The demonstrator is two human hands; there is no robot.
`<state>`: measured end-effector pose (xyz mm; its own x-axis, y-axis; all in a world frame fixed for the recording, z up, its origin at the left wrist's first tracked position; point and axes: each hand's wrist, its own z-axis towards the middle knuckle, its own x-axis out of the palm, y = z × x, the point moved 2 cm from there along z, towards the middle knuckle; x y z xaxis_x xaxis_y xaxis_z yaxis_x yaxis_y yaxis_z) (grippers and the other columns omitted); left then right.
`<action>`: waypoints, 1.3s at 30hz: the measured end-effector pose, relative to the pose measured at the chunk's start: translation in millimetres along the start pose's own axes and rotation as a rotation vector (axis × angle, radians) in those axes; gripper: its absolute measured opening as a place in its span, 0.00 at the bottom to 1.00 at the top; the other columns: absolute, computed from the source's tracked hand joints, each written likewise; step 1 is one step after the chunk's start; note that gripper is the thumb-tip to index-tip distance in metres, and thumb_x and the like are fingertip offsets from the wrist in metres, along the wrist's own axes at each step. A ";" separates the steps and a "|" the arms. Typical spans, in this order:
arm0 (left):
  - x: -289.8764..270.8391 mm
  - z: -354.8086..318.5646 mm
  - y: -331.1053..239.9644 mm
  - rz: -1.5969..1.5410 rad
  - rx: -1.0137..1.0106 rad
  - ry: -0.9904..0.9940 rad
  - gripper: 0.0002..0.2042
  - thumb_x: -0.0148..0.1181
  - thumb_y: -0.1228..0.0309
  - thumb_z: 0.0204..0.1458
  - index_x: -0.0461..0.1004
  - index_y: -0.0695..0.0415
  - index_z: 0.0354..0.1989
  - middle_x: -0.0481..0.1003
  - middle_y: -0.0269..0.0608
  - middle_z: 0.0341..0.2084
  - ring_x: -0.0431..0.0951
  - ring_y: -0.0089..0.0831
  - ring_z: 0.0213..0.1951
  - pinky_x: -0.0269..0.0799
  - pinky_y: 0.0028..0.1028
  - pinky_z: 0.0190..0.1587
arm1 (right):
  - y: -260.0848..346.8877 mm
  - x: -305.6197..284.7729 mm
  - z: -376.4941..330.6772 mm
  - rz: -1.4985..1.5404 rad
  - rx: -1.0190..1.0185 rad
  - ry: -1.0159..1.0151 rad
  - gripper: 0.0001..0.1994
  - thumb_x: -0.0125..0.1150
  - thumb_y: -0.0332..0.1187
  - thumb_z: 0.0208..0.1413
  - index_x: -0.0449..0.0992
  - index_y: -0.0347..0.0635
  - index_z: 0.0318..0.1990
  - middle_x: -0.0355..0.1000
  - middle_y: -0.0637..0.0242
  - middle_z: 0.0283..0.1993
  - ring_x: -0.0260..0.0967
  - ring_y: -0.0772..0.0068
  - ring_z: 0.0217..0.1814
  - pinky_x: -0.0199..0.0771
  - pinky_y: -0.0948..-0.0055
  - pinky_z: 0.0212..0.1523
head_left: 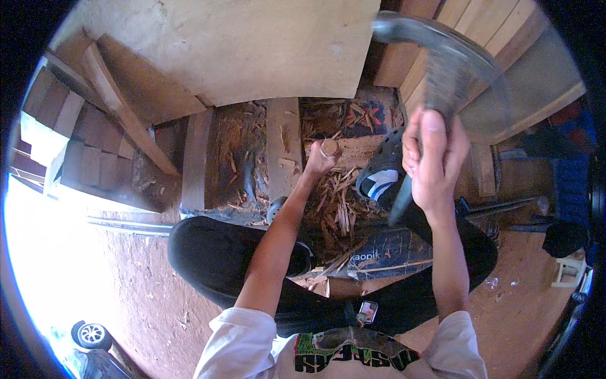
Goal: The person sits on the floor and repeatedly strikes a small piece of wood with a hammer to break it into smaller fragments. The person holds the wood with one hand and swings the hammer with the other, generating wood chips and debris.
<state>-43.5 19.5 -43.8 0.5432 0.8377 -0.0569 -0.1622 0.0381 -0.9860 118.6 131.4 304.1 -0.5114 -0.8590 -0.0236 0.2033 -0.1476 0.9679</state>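
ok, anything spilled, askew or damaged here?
Splintered wood chips lie scattered beside the right shoe, untidy underfoot. A narrow plank slants at left, out of line with the stacked blocks. The hammer-like tool in the right hand looks smeared, probably just motion blur.

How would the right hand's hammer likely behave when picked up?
The hammer is probably top-heavy, its metallic-looking head set at one end. It's likely stiff, the handle looking straight below the right hand.
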 end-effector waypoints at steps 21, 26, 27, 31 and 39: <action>-4.4 17.7 15.5 0.362 0.168 0.078 0.17 0.63 0.57 0.49 0.75 0.59 0.35 0.76 0.47 0.33 0.75 0.49 0.38 0.67 0.42 0.43 | -193.9 -13.9 -42.9 -0.235 0.498 0.050 0.20 0.56 0.52 0.58 0.64 0.46 0.26 0.54 0.79 0.15 0.51 0.85 0.11 0.50 0.79 0.11; -3.8 29.9 5.8 0.545 -0.034 -0.124 0.16 0.64 0.58 0.39 0.76 0.55 0.32 0.74 0.48 0.33 0.70 0.51 0.38 0.61 0.42 0.48 | -210.8 -22.8 -53.5 -0.074 0.629 -0.036 0.20 0.56 0.53 0.57 0.66 0.46 0.28 0.55 0.79 0.15 0.49 0.85 0.11 0.48 0.79 0.12; -3.6 32.4 4.6 0.574 0.059 -0.213 0.15 0.63 0.60 0.38 0.76 0.55 0.32 0.74 0.48 0.33 0.69 0.51 0.39 0.60 0.42 0.49 | -212.2 -23.1 -53.8 -0.067 0.666 -0.044 0.19 0.57 0.52 0.57 0.69 0.45 0.29 0.57 0.78 0.16 0.51 0.84 0.14 0.51 0.77 0.15; -6.9 66.8 27.1 0.455 0.180 -0.104 0.15 0.63 0.62 0.34 0.75 0.57 0.30 0.73 0.50 0.33 0.68 0.49 0.40 0.57 0.43 0.49 | -217.9 -20.3 -51.0 -0.099 0.817 -0.047 0.17 0.58 0.51 0.56 0.71 0.46 0.32 0.58 0.79 0.17 0.52 0.84 0.14 0.52 0.77 0.15; -22.7 103.9 52.2 0.193 0.077 0.039 0.14 0.62 0.65 0.33 0.72 0.65 0.22 0.69 0.44 0.12 0.67 0.35 0.17 0.66 0.33 0.25 | -223.9 -9.1 -53.2 0.014 1.021 -0.011 0.18 0.56 0.51 0.58 0.64 0.47 0.30 0.54 0.78 0.14 0.48 0.86 0.08 0.47 0.81 0.08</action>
<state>-149.9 59.0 -77.7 0.5269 0.8121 -0.2508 -0.3276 -0.0782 -0.9416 122.1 146.2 74.3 -0.5230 -0.8522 -0.0132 -0.5967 0.3550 0.7196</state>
